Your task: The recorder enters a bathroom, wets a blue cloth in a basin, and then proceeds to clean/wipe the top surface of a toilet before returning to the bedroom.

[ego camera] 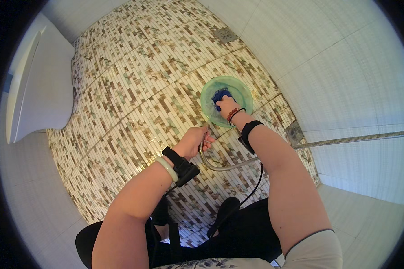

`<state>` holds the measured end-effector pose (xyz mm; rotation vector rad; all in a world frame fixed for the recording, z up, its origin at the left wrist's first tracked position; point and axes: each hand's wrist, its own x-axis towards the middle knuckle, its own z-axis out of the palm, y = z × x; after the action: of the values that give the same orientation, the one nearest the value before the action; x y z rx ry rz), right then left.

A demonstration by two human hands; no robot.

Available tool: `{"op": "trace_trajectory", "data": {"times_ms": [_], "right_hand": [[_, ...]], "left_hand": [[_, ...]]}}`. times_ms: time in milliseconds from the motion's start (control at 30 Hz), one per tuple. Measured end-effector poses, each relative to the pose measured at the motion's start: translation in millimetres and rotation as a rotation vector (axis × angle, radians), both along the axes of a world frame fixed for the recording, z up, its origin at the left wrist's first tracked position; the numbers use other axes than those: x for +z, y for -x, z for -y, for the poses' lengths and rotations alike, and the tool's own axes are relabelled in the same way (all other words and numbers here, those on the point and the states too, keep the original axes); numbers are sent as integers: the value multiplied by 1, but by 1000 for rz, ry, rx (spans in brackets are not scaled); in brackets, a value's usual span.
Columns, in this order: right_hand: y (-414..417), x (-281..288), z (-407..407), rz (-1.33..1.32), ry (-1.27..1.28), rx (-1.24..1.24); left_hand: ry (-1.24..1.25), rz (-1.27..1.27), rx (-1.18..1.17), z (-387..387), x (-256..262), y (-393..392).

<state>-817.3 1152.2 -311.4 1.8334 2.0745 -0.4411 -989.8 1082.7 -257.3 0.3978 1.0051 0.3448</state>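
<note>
A pale green translucent basin [208,87] stands on the tiled floor in front of me. Inside it lies a blue fringed cloth or brush head [221,95], gripped by my right hand [228,106]; how the fingers wrap under it is hidden. My left hand [197,138], just outside the near left rim, is closed around the end of a flexible metal hose [219,168]. A thin stream of water seems to run from that end into the basin. The hose curves below my left hand and passes behind my right forearm.
A white ceramic toilet [50,80] is at the left. Two floor drains, one far [226,35] and one nearer [294,132], lie by the right tiled wall [336,87]. The hose crosses that side. A black cable [258,183] hangs near my right forearm, above my feet.
</note>
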Motion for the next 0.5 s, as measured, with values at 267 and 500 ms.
{"op": "trace_trajectory", "data": {"times_ms": [267, 500], "right_hand": [[-25, 1, 6, -32, -170, -109], [-31, 104, -7, -677, -535, -255]], "left_hand": [[-6, 0, 26, 3, 8, -2], [-76, 9, -6, 8, 21, -8]]}}
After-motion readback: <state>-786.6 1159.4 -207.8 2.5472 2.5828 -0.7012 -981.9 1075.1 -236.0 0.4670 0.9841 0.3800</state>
